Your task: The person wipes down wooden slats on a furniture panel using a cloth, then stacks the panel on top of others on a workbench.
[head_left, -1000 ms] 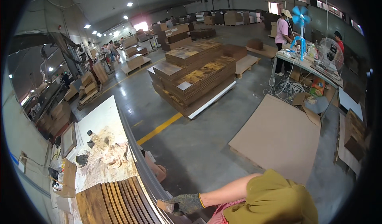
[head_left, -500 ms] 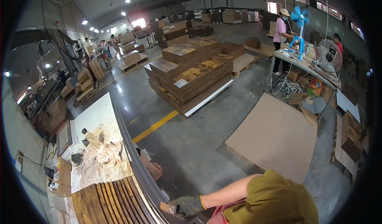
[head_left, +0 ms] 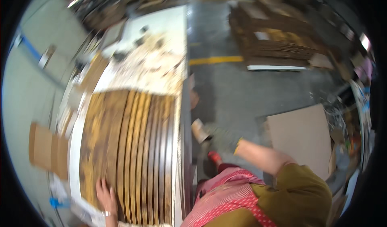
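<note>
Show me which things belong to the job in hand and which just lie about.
Apparently in use:
brown boards, under the left hand
small block, in the right hand

Apparently just lying about:
cardboard left of the boards
broad tan sheet at right

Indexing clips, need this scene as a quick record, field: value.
Left hand: bare, resting on brown boards
Right hand: gloved, blurred, beside tan block; grip unclear
Boards: laid in a row on white worktop
Left of boards: brown cardboard
Floor: yellow line, flat tan sheet
Background: dark brown stack, white strip along its near edge
Image quality: motion blur
</note>
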`<state>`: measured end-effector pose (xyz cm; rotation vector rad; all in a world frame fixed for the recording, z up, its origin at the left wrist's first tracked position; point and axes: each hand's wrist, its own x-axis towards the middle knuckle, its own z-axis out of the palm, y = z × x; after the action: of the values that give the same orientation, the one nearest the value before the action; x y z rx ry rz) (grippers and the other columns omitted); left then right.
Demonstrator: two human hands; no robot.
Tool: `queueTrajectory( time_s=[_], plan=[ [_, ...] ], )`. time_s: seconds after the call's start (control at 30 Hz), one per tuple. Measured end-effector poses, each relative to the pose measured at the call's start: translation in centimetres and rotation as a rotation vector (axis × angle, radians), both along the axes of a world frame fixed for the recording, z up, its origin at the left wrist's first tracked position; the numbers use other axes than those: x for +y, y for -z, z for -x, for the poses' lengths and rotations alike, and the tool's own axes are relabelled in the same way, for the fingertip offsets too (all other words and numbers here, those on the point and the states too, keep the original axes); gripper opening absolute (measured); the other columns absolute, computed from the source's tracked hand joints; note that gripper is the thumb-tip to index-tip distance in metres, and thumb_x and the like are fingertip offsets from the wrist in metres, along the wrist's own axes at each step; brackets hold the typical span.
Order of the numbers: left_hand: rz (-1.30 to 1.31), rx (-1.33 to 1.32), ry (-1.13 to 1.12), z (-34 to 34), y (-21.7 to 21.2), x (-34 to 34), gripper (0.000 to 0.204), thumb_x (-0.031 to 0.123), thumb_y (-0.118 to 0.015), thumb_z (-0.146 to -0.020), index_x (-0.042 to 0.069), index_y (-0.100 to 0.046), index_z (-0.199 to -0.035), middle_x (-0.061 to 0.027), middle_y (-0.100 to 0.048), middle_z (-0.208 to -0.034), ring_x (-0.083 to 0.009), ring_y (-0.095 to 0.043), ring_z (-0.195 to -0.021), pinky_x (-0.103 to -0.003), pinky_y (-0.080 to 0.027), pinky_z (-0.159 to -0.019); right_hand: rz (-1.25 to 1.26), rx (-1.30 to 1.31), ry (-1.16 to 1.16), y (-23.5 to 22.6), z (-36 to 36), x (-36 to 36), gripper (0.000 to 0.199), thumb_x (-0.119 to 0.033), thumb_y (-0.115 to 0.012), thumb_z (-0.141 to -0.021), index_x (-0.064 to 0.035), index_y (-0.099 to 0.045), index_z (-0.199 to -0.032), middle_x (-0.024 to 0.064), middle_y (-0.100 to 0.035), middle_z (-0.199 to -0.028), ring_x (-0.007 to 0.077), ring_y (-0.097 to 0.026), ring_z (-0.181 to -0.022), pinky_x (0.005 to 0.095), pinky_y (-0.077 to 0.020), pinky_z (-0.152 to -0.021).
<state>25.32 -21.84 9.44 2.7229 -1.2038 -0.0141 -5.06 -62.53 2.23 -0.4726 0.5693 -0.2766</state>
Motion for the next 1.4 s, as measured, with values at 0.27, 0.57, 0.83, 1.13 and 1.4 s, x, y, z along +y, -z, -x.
queueTrajectory(
  time_s=[0.27, 0.57, 0.83, 1.13, 1.4],
  plan=[
    [-0.09, 0.007, -0.093, 1.2, -0.7, 0.5, 0.054, 0.031, -0.04, -0.091, 0.006, -0.033, -0.139, -0.0171, -0.026, -0.145, -0.036, -0.023, -0.134, -0.046, -0.017, -0.107, 1.456, 0.386, -0.05, -0.8, -7.3, -7.6, 0.039, -0.036, -0.06, -0.086, -0.0045, -0.059, -0.11, 0.0117, -0.063, -0.097, 0.0224, -0.059, -0.091, 0.0337, -0.0462, -0.081],
    [-0.105, 0.011, -0.092, 1.3, -1.1, -0.1, 0.056, 0.037, -0.037, -0.093, 0.005, -0.033, -0.139, -0.0179, -0.026, -0.145, -0.037, -0.022, -0.134, -0.047, -0.017, -0.107, 2.191, 0.521, -0.009, 0.8, -12.4, -13.6, 0.041, -0.028, -0.061, -0.08, -0.0055, -0.058, -0.114, 0.0175, -0.057, -0.104, 0.0347, -0.054, -0.097, 0.0431, -0.0437, -0.084],
    [-0.118, 0.009, -0.117, 1.5, -1.1, 0.0, 0.056, 0.037, -0.037, -0.092, 0.005, -0.034, -0.138, -0.0171, -0.026, -0.146, -0.0363, -0.023, -0.134, -0.046, -0.017, -0.107, 2.173, 0.493, -0.338, 0.8, -12.2, -11.3, 0.044, -0.03, -0.061, -0.079, -0.0096, -0.058, -0.118, 0.0151, -0.058, -0.11, 0.0319, -0.054, -0.102, 0.042, -0.0436, -0.087],
    [-0.117, -0.018, -0.108, 1.5, -1.0, 0.5, 0.057, 0.039, -0.036, -0.092, 0.005, -0.035, -0.138, -0.0166, -0.028, -0.145, -0.0362, -0.025, -0.134, -0.045, -0.02, -0.107, 2.205, 0.459, -0.236, 0.7, -11.0, -8.4, 0.039, -0.025, -0.063, -0.077, -0.0085, -0.06, -0.111, 0.0145, -0.058, -0.102, 0.0322, -0.056, -0.094, 0.0414, -0.0452, -0.082],
    [-0.068, -0.075, -0.096, 1.2, -0.2, 0.7, 0.05, 0.031, -0.043, -0.091, 0.011, -0.037, -0.137, -0.0123, -0.03, -0.144, -0.0311, -0.028, -0.133, -0.043, -0.023, -0.106, 2.245, 0.277, -0.241, 0.6, -7.4, 3.4, 0.039, -0.025, -0.065, -0.074, -0.0075, -0.06, -0.108, 0.0139, -0.057, -0.1, 0.0318, -0.055, -0.089, 0.0429, -0.0444, -0.078]
  ],
)
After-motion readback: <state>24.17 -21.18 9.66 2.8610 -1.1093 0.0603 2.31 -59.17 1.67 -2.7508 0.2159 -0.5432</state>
